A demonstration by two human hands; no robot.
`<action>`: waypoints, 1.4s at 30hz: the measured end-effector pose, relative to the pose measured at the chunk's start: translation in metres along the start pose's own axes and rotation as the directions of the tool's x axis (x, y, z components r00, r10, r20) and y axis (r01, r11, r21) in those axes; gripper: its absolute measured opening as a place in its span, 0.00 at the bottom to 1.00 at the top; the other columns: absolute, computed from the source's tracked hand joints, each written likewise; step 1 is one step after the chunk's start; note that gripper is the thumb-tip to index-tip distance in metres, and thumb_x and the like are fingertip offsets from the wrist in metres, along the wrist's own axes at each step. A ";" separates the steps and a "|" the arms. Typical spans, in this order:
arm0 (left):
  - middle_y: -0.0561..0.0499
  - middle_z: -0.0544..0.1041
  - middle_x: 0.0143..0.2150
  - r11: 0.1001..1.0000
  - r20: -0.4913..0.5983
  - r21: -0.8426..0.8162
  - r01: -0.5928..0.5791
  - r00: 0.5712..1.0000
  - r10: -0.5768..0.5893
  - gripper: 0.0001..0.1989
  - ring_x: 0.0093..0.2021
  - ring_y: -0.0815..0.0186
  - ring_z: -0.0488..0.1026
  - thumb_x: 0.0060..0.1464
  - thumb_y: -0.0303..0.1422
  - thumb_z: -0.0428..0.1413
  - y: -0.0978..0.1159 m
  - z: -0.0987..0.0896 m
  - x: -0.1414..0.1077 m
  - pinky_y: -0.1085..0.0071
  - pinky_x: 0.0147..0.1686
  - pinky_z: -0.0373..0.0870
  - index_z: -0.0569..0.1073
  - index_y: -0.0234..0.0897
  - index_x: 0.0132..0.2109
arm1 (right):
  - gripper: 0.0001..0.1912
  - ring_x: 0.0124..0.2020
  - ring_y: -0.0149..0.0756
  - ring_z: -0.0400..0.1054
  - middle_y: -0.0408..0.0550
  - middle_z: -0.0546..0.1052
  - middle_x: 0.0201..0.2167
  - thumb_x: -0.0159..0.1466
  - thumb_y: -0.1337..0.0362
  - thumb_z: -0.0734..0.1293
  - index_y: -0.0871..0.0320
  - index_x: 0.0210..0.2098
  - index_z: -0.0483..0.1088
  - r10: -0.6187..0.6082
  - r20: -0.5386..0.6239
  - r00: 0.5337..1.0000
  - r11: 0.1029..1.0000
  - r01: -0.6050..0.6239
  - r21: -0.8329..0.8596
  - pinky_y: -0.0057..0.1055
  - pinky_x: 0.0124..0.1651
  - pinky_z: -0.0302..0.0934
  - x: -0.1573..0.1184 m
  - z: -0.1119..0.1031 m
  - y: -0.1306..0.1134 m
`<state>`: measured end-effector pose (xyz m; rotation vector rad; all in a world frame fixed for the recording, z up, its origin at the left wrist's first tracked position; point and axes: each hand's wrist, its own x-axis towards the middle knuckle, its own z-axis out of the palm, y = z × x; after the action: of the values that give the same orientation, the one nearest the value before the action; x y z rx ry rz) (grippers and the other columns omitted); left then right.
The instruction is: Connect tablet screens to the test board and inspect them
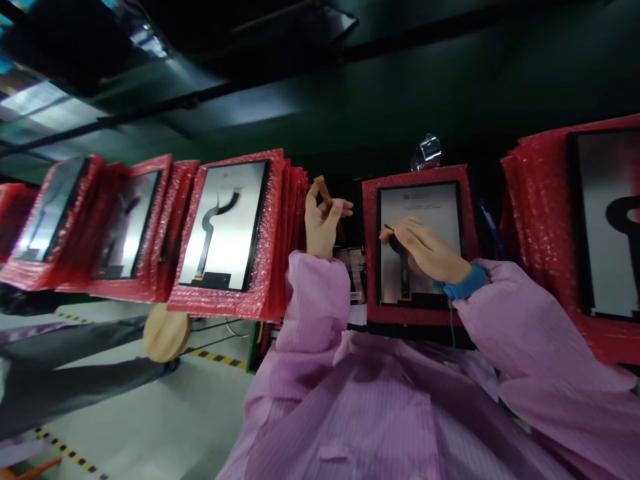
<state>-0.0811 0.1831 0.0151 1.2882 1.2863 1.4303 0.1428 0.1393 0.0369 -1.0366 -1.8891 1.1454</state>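
My left hand [323, 223] is raised left of the middle panel, its thumb and fingers closed on an orange-brown flat flex cable [323, 191] that sticks up above them. Over the display panel [420, 200] in front of me, my right hand [433, 250] has its fingertips pinched together at the upper end of the panel's black flex cable [405, 270]. That end is partly hidden by the fingers. Below the panel lies a red bubble-wrap sheet [371, 267]. A blue wrist strap [466, 283] goes round my right wrist.
Stacks of red bubble wrap [277, 233] topped with panels such as this one [235, 227] stand to the left. Another panel [607, 220] lies on a stack at right. A shiny metal object [427, 152] sits behind the middle panel. A round wooden stool [167, 332] and a person's legs [75, 373] are at lower left.
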 end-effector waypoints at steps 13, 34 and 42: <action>0.50 0.79 0.31 0.997 0.194 0.033 -0.072 0.979 0.065 0.21 0.29 0.71 0.75 0.59 0.51 0.57 0.023 0.008 -0.008 0.72 0.33 0.73 0.78 0.36 0.39 | 0.23 0.43 0.38 0.66 0.46 0.74 0.40 0.72 0.48 0.51 0.53 0.38 0.70 0.107 0.027 0.994 0.953 -0.110 0.283 0.41 0.53 0.58 0.000 0.002 0.009; 0.50 0.75 0.30 0.569 0.716 0.515 -0.641 0.687 0.126 0.09 0.38 0.62 0.69 0.56 0.30 0.48 0.029 0.012 -0.020 0.58 0.47 0.57 0.70 0.37 0.31 | 0.10 0.48 0.44 0.60 0.52 0.74 0.43 0.68 0.66 0.58 0.57 0.30 0.65 -0.268 0.027 0.963 0.896 0.259 -0.359 0.46 0.54 0.57 0.004 -0.001 0.008; 0.51 0.74 0.30 0.613 0.739 0.455 -0.646 0.658 0.145 0.10 0.38 0.62 0.68 0.58 0.32 0.46 0.032 0.014 -0.020 0.59 0.46 0.56 0.68 0.37 0.30 | 0.10 0.49 0.44 0.59 0.51 0.74 0.45 0.69 0.65 0.58 0.57 0.31 0.65 -0.280 0.007 0.960 0.902 0.266 -0.341 0.47 0.55 0.55 0.006 0.003 0.012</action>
<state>-0.0617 0.1609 0.0424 2.4965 1.0595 0.5787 0.1413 0.1469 0.0257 -0.9233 -2.1653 0.6456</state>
